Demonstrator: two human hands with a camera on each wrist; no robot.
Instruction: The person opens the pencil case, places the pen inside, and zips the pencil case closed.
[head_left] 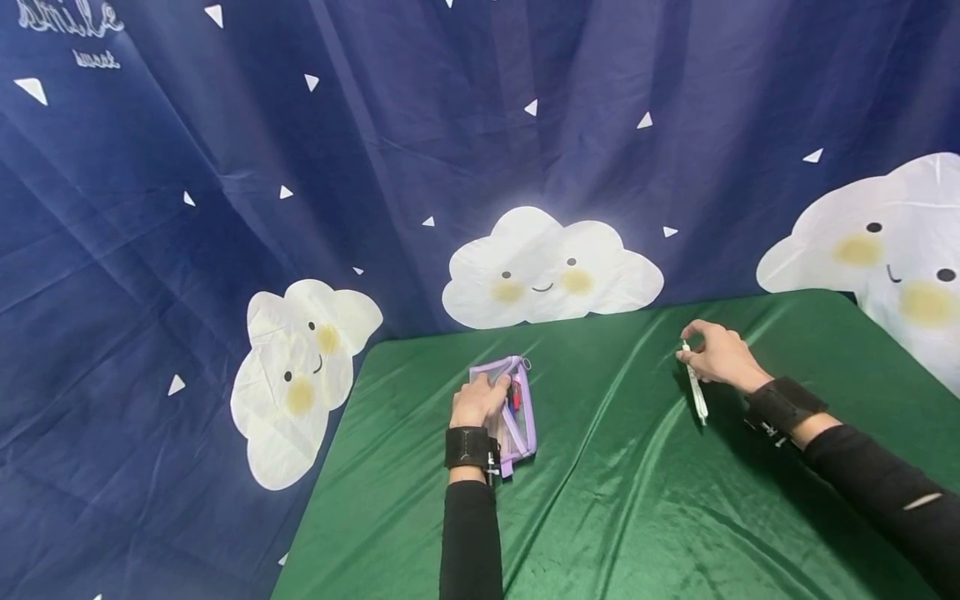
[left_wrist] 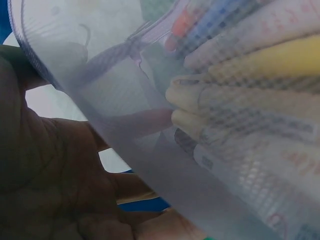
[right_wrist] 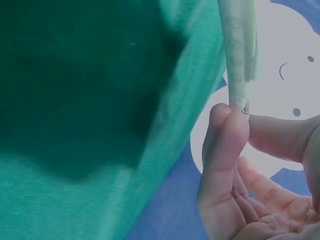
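A see-through mesh pencil pouch with light purple trim is in the middle of the head view. My left hand holds its left side. Through the mesh in the left wrist view, one finger shows behind the pouch, beside several pens, among them a yellow one. Off to the right, my right hand pinches a slim whitish pen by one end between thumb and fingers. That pen looks pale green in the right wrist view, and its far end slants down toward the cloth.
Green cloth with soft creases covers the table. Behind it hangs a dark blue curtain printed with white clouds and small triangles. The curtain meets the table's back and left edges.
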